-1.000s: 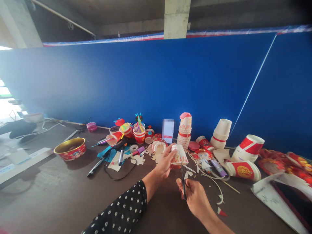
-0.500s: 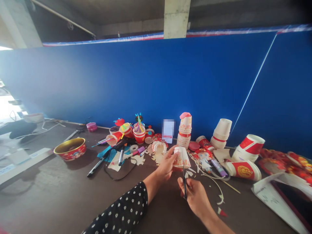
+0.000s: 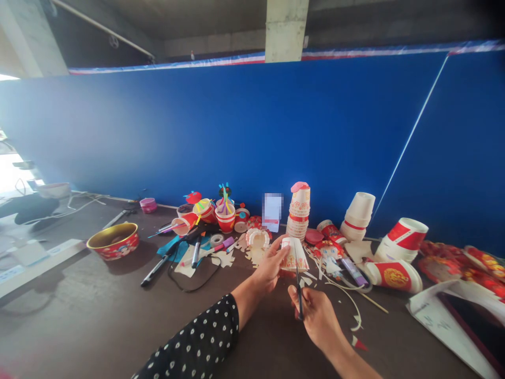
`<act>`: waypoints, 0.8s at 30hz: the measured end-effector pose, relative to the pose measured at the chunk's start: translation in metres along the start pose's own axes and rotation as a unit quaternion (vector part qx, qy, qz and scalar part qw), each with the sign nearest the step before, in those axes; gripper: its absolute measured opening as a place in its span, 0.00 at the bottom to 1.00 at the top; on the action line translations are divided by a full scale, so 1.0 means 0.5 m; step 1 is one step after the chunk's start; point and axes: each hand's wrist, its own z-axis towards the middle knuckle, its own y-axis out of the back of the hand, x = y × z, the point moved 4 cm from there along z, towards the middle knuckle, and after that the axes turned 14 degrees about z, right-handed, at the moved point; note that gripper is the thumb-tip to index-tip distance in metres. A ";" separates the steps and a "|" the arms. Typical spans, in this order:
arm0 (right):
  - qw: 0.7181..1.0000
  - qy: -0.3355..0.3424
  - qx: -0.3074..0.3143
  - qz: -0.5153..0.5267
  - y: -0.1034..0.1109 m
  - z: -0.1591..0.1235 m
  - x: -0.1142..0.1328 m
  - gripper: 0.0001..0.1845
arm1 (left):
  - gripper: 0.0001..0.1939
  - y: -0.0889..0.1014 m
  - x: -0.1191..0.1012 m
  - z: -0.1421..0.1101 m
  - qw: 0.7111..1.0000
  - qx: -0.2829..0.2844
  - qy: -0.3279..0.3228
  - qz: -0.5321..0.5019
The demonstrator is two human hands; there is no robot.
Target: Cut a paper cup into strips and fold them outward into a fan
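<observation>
Head-worn camera looks forward and down at the hands (image 3: 270, 266) (image 3: 315, 318)

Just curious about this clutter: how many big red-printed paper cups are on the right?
2: a red-printed paper cup lying on its side, and a second tilted behind it by the blue wall. Others may be hidden.

left sleeve (image 3: 197, 339): black | small white dots | ends at forearm (right forearm (image 3: 347, 347) bare)
</observation>
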 end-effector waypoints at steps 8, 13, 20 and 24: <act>1.000 0.017 -0.005 0.021 -0.001 0.006 -0.023 0.27 | 0.31 0.002 0.003 0.003 1.000 0.001 0.002 0.000; 1.000 0.014 0.001 0.027 0.001 0.005 -0.017 0.26 | 0.31 0.001 0.000 0.001 1.000 -0.001 0.001 0.002; 1.000 0.007 -0.005 0.007 0.003 0.004 -0.013 0.27 | 0.30 0.000 -0.001 0.000 1.000 -0.005 0.005 0.003; 1.000 0.002 -0.001 0.006 0.003 0.004 -0.010 0.26 | 0.31 0.002 0.002 0.002 1.000 -0.004 0.004 0.001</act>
